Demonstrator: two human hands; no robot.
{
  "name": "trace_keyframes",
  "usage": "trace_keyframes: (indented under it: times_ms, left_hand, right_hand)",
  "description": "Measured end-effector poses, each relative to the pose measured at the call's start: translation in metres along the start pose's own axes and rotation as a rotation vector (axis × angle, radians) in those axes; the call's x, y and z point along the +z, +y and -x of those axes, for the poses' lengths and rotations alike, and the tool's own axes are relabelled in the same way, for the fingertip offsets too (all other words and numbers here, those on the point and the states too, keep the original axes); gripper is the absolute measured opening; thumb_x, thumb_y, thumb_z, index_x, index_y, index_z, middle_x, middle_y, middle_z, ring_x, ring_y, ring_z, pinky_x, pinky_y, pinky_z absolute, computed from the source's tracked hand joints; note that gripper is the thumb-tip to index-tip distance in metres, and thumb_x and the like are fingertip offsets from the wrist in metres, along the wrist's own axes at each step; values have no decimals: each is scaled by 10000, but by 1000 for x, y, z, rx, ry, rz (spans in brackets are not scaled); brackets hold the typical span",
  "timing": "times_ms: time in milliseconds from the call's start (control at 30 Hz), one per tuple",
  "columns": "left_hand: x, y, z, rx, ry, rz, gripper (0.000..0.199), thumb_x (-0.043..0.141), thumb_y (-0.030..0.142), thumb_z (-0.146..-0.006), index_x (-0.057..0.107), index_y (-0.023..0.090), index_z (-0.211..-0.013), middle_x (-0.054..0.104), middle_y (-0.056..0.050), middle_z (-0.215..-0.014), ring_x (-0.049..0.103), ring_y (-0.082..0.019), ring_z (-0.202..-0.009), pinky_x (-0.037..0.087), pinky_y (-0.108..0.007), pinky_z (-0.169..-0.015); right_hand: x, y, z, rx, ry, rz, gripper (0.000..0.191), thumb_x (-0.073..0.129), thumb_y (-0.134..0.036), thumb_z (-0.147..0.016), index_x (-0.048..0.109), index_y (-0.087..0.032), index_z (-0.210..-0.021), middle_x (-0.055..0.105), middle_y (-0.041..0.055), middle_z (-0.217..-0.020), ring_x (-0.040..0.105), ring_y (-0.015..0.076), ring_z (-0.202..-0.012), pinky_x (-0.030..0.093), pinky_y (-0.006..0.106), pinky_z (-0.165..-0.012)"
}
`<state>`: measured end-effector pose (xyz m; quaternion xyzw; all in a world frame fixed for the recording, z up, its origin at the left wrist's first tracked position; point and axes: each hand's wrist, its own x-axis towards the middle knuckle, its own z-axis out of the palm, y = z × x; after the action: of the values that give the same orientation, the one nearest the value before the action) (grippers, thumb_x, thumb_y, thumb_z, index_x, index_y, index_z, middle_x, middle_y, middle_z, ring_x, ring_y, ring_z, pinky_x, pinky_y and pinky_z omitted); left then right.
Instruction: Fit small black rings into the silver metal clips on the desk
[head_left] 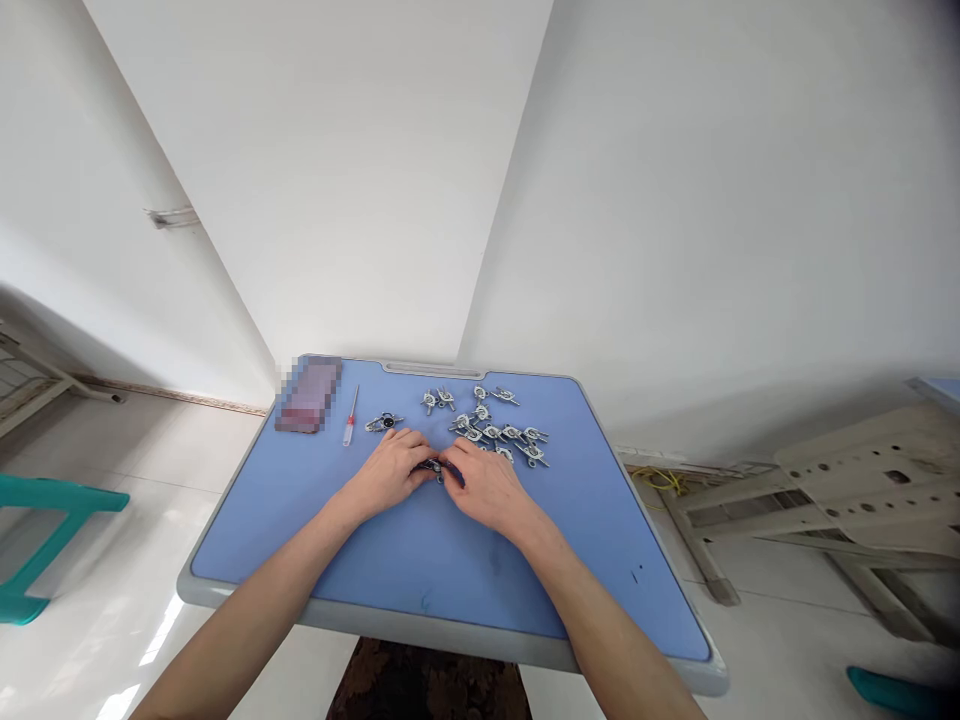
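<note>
My left hand [386,472] and my right hand [486,487] meet near the middle of the blue table top [420,560]. Between their fingertips they hold a small dark metal part [435,468], mostly hidden by my fingers. Just beyond my right hand lies a loose heap of small silver metal parts [487,425]. A similar part with a dark centre [385,423] lies apart, beyond my left hand. Near it is a small screwdriver with a red handle [349,420].
A pixelated flat rectangular object [309,394] lies at the table's far left corner. The table has a grey rim [442,620]. A teal chair frame [52,530] stands on the left, and a beige frame with yellow cable [795,500] stands on the right.
</note>
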<state>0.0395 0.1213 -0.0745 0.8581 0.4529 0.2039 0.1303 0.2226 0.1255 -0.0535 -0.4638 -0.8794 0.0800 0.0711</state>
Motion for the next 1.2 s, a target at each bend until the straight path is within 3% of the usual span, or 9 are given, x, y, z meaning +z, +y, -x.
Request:
trace_keyframes:
  times_ms: [233,367,500,700,900,1033,1200]
  left_hand:
    - [-3,-2,-1,-41,11,150,223,467,251,-931,682,210,-889,655,-22,-876,578,-172,-852,380,-308,-817]
    - [-5,-5,-2,-69,82,159,247,459,235,-929,695,197,-865,648,-31,-815,584,-164,-808,415,-283,-770]
    - [-4,-14,0,-98,186,-23,231,462,209,-924,692,192,-911,618,-51,-846,566,-184,-830,434,-310,-759]
    - [-4,-16,3,-41,112,-209,172,530,151,-865,683,204,-925,594,-49,-851,544,-205,-856,416,-348,-769]
    - [-9,-3,5,10,143,-75,259,563,152,-829,626,208,-1075,596,-47,-986,532,-192,-902,393,-344,-805]
    - [-2,0,1,57,100,-66,188,476,226,-920,663,202,-923,615,-47,-894,530,-186,-845,379,-341,-776]
    - [3,-4,-3,-8,140,63,193,480,213,-924,657,197,-848,620,-34,-843,545,-175,-832,382,-325,-769]
  right_hand:
    - [1,0,1,-21,-20,-14,155,496,-287,-874,605,-188,-923,610,38,-945,589,152,-722,334,262,-591]
    - [1,1,0,-5,-31,-20,153,499,-303,-884,605,-193,-899,616,33,-899,592,154,-703,340,262,-589]
    - [-1,1,0,8,-34,-42,138,511,-287,-880,612,-200,-915,626,33,-908,600,159,-715,350,261,-587]
    - [-1,3,1,-28,3,-64,140,521,-256,-886,598,-227,-999,620,26,-938,597,153,-718,360,261,-595]
    - [0,5,0,-26,-5,-80,127,526,-252,-891,609,-219,-982,612,29,-937,597,158,-729,389,268,-617]
    - [-1,5,0,-19,-15,-97,117,541,-249,-879,605,-204,-966,610,32,-913,598,168,-749,402,274,-637]
    - [-1,5,0,-9,-21,-126,102,555,-256,-872,606,-210,-947,606,21,-890,593,163,-736,401,270,-634]
